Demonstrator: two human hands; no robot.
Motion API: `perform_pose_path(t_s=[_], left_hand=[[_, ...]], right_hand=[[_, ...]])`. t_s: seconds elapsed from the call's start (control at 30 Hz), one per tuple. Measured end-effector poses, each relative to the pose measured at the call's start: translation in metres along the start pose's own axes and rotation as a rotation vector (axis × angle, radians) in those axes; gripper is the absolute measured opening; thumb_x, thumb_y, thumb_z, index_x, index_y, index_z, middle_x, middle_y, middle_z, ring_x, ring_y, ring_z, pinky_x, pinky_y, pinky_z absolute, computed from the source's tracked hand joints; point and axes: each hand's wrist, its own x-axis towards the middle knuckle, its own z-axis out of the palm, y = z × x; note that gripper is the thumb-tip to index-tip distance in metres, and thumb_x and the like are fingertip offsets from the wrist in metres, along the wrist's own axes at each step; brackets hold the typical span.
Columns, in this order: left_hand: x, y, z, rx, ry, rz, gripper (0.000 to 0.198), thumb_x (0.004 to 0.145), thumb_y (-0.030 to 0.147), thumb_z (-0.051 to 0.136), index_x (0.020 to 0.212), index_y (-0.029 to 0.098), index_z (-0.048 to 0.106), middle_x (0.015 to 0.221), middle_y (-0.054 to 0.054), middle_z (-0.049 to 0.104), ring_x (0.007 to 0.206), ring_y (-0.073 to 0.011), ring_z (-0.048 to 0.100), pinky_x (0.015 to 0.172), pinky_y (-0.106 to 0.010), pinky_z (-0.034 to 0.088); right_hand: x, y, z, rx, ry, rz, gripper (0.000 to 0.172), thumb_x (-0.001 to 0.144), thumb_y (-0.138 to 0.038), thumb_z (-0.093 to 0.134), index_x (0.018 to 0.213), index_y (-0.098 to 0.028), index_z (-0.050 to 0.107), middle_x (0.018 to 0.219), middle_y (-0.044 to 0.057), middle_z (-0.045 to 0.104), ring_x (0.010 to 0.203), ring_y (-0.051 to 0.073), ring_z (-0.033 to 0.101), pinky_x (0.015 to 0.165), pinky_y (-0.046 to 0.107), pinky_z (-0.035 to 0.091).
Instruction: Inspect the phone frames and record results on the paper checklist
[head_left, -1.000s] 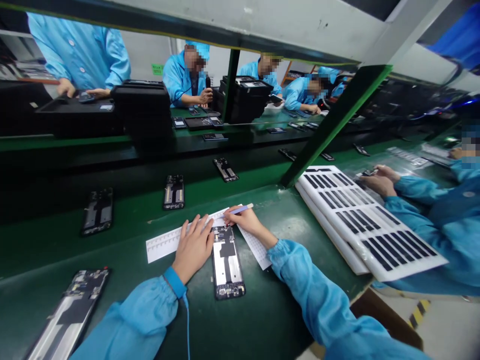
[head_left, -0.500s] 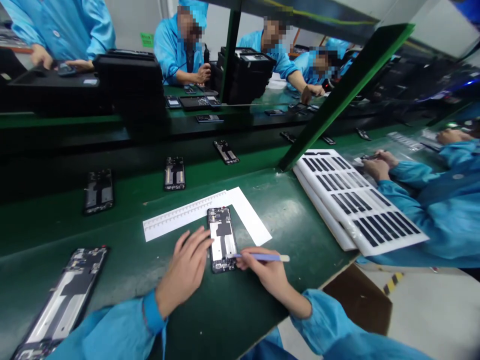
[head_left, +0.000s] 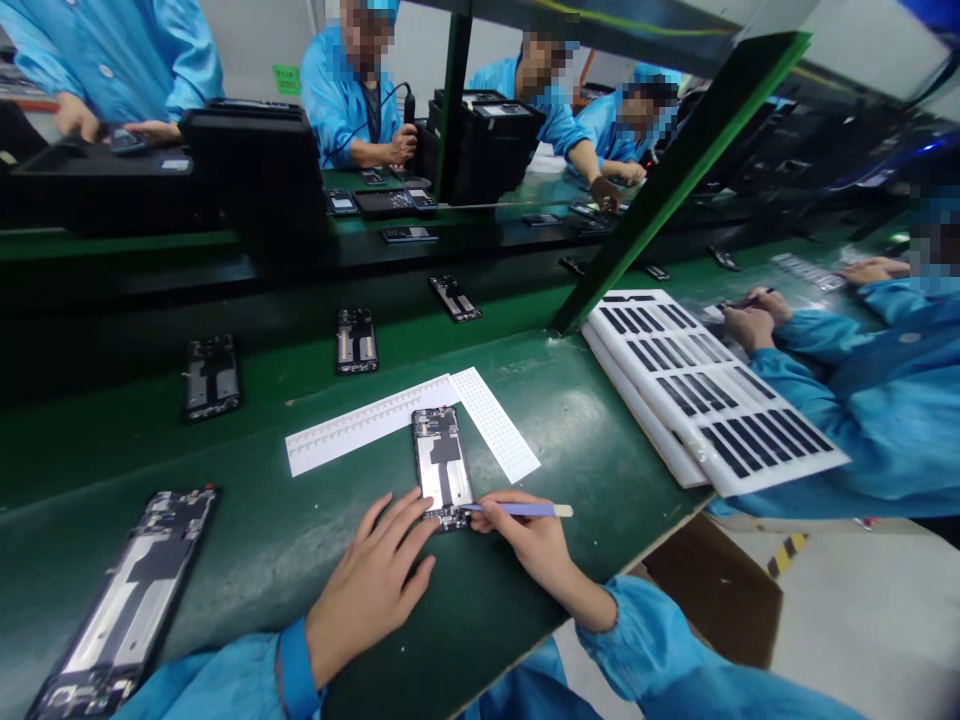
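An opened phone body [head_left: 441,462] lies on the green bench, its silver battery bay and dark circuit boards facing up. Spread over its lower left edge is my left hand [head_left: 371,580], fingers apart and fingertips touching the frame. My right hand [head_left: 534,540] pinches a slim purple tool with a pale end [head_left: 525,510]; its thin tip reaches the lower right part of the phone body. Just behind the phone are a white strip with rows of small marks [head_left: 367,425] and another white strip with a dotted grid [head_left: 496,425].
Another opened phone body [head_left: 127,600] lies at the near left. Several more, including one phone body [head_left: 356,342], stretch along the back. White trays of black strips [head_left: 720,390] stand at the right beside a green post [head_left: 690,170]. Co-workers in blue sit beyond and at the right.
My left hand has slid down the phone towards its lower left corner. The right hand keeps the tool at the phone's lower end. The view has shifted slightly.
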Motion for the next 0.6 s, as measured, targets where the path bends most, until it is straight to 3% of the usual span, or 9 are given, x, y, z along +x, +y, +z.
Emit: perform_pose_path(t_s=[0.6], left_hand=[[0.0027, 0.0022, 0.0004, 0.020, 0.007, 0.006, 0.044, 0.096, 0.020, 0.047, 0.140, 0.022, 0.048, 0.144, -0.005, 0.048, 0.138, -0.0245, 0.038, 0.115, -0.049, 0.031]], right_hand=[[-0.0016, -0.0022, 0.0007, -0.215, -0.108, -0.140, 0.014, 0.092, -0.030, 0.068, 0.090, -0.020, 0.077, 0.075, 0.003, 0.075, 0.066, 0.020, 0.071, 0.064, 0.026, 0.057]])
